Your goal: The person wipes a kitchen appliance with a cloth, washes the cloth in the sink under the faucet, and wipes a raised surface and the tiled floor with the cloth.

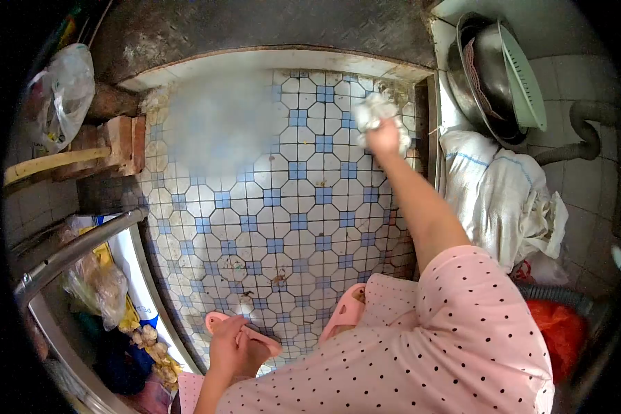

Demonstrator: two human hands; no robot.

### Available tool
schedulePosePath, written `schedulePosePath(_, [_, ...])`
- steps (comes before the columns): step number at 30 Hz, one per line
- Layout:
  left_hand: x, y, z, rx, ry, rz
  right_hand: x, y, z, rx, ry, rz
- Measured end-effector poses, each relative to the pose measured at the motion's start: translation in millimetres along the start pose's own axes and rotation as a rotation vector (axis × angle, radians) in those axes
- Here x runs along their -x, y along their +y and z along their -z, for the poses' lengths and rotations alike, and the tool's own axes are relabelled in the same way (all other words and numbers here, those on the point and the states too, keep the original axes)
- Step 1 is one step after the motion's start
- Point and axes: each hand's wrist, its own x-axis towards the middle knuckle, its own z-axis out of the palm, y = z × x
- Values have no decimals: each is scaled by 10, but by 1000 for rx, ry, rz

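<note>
My right hand (383, 138) is pressed around a bunched white rag (376, 110) on the tiled floor (310, 228), close to the right wall at the back corner. The rag is slightly blurred, and part of it is hidden under the hand. Low in the view, my left hand (229, 345) hangs over a pink slipper (261, 340) with its fingers loosely apart and nothing visible in them. Another pink slipper (345, 310) is on my right foot.
At right, white woven sacks (493, 193) lie below metal basins (472, 76) and a green strainer (524, 79). Bricks (121, 145) and a metal rail (90, 248) stand at left. Garlic bulbs (148, 338) lie lower left. A red bag (555, 338) sits lower right. A hazy patch blurs the upper-left floor.
</note>
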Motion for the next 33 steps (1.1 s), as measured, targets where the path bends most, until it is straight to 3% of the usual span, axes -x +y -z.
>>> schedulePosePath(1, [-15,13,29,-11,-1,-7,193,-99,-86,50,-96,-11])
schedulePosePath(3, [-23,8,87,-16,0,-13,629,-188,-331,139,-101,362])
schedulePosePath(6, [138,134,343,-92,28,-36,931,-668,40,-299,-46,271])
schedulePosePath(7, [230,220,448,-119,49,-49,798,-649,86,-380,-15,31])
schedulePosePath(9, [530,268,682,-61,75,72,399,-508,226,-387,262,2])
schedulePosePath(10, [685,230,749,-33,89,135,216,-435,369,-344,242,-15])
schedulePosePath(11, [830,164,767,-48,162,176,-27,-117,263,-106,259,163])
schedulePosePath(12, [926,108,761,-53,171,218,-221,105,93,-184,104,111])
schedulePosePath(14, [992,-6,688,-62,208,294,-280,-17,-28,56,71,378])
schedulePosePath(16, [908,44,613,-44,192,236,-49,-483,-217,-85,-175,378])
schedulePosePath(18, [739,123,597,-53,151,130,403,-1055,-288,-9,-214,708])
schedulePosePath(21, [690,171,667,-73,156,127,1347,-1628,-437,-18,-401,676])
schedulePosePath(23, [653,281,771,-110,177,150,1836,-1612,-696,-70,-613,866])
schedulePosePath(24, [605,346,830,-103,189,105,2044,-1551,-793,-72,-697,1096])
schedulePosePath(26, [537,426,930,-84,205,7,2507,-1275,-967,-335,-714,1217])
schedulePosePath(29, [492,462,1013,-96,222,-94,2620,-1380,-623,-568,-857,1045])
schedulePosePath(33, [449,442,1060,-87,211,-113,1824,-1384,-105,-728,-516,471])
